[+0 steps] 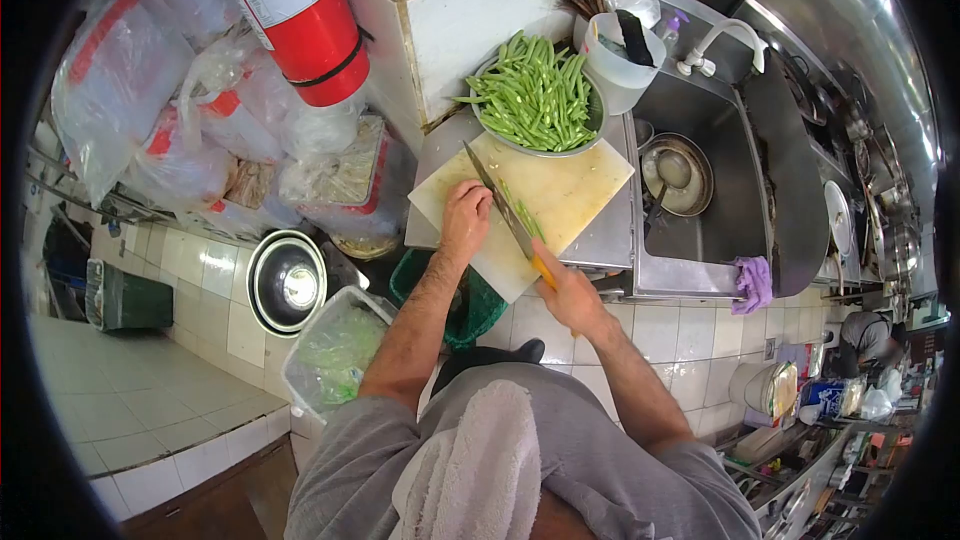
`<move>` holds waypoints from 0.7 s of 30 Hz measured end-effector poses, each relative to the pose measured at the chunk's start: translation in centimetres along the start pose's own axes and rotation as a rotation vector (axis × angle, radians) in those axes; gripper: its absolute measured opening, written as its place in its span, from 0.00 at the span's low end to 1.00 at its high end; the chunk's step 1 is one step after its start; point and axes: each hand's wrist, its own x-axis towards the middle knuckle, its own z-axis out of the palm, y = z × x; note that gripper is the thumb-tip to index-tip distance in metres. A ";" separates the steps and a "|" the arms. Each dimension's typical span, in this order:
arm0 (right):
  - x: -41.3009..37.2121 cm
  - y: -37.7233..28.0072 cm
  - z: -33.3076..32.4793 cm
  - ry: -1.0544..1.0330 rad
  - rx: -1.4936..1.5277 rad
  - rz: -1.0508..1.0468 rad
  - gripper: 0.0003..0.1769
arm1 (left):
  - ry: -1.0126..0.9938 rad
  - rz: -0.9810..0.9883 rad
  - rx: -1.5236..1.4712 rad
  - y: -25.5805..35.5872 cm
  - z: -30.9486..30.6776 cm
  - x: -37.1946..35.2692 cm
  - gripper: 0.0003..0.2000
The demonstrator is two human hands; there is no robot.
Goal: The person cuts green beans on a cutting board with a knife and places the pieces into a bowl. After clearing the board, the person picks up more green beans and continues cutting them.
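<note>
A knife point(505, 205) with an orange handle lies across the pale cutting board point(575, 185), its tip pointing away from me. My right hand point(573, 298) is wrapped round the handle at the board's near right edge. Curled on the board left of the blade is my left hand point(467, 218), its fingertips close to the steel; whatever they hold is too small to tell. A few cut green bean pieces point(524, 212) lie just right of the blade. Behind the board, a metal bowl point(597, 112) is heaped with green beans point(535, 90).
Right of the board is a sink point(700, 140) with a pan point(678, 175) and a purple cloth point(752, 285). A white container point(617, 70) stands behind. Below left are a plastic bin point(340, 350), a green basket point(470, 310) and metal bowls point(287, 283). A person point(868, 338) is far right.
</note>
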 end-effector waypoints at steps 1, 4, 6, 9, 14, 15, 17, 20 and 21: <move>-1.3 0.7 -0.2 -0.043 0.065 0.024 0.40 | 0.002 0.001 -0.002 0.2 -0.1 0.3 0.08; -4.8 2.1 -1.4 -0.057 0.107 0.011 0.40 | -0.028 -0.053 -0.020 0.2 -0.5 0.5 0.08; -5.1 2.7 -1.8 -0.058 0.034 -0.004 0.40 | -0.019 -0.022 -0.033 0.0 -0.5 0.6 0.08; -4.4 2.9 -1.5 -0.013 -0.088 -0.036 0.40 | -0.021 -0.042 -0.007 -0.2 -0.4 0.6 0.06; -2.9 1.4 -0.8 0.031 -0.016 -0.061 0.38 | -0.003 -0.047 -0.031 -0.8 -0.1 0.4 0.05; -2.9 1.1 -0.8 0.030 -0.013 -0.077 0.38 | 0.005 -0.032 -0.015 -0.8 -0.1 0.4 0.05; -3.2 1.3 -0.3 0.026 -0.011 -0.092 0.38 | -0.014 -0.082 -0.051 -0.9 -0.1 0.3 0.05; -3.5 1.8 -0.1 0.140 -0.053 -0.227 0.38 | -0.025 -0.109 -0.077 -0.6 -0.1 0.4 0.05; -3.9 0.7 -1.2 0.020 -0.014 -0.084 0.39 | -0.018 -0.084 -0.064 -0.6 -0.1 0.3 0.05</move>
